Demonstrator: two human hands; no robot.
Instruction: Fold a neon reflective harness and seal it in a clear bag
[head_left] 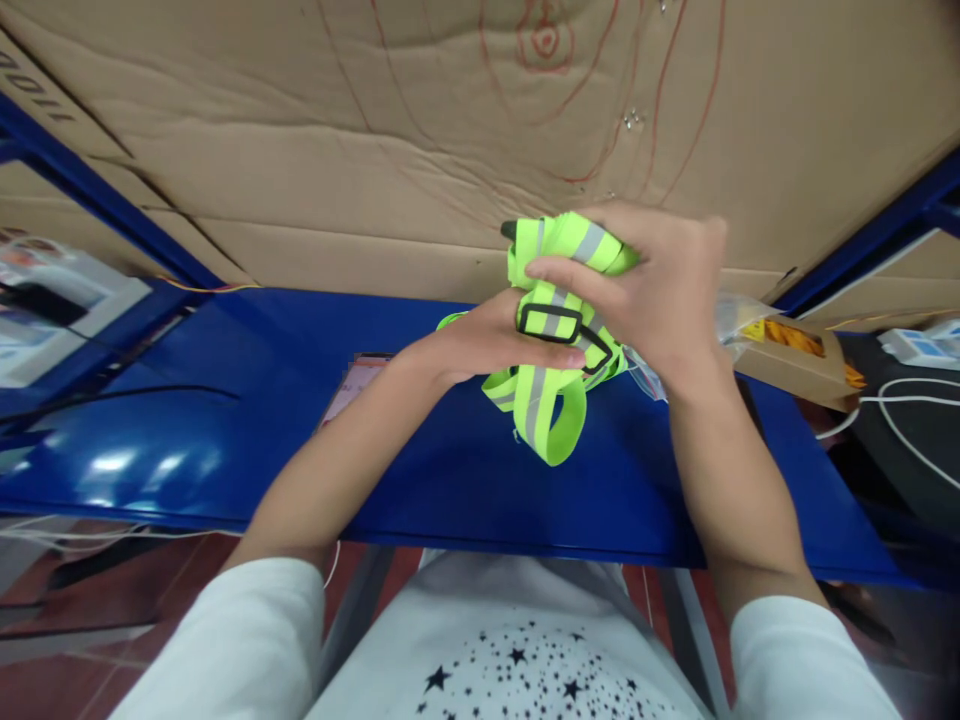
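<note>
A bundle of neon yellow reflective strap [536,410] with a grey stripe is held above the blue table. It looks like a reflective vest or harness, folded into loops. My left hand [491,335] grips the lower part, its thumb lying across the webbing. My right hand [660,275] is closed around the upper folds, its thumb pressing on the front. Between the hands sits a black slider buckle [551,323], with a second black buckle [598,352] just below and to its right. One loop hangs down under my left hand. Most of my fingertips are hidden behind the strap.
The blue table [465,480] runs across in front of me, against a cardboard panel [300,180] with red drawn lines. A flat printed item [352,385] lies by my left forearm. At right are a cardboard box [795,360], clear plastic bag [735,318] and white cable [907,400].
</note>
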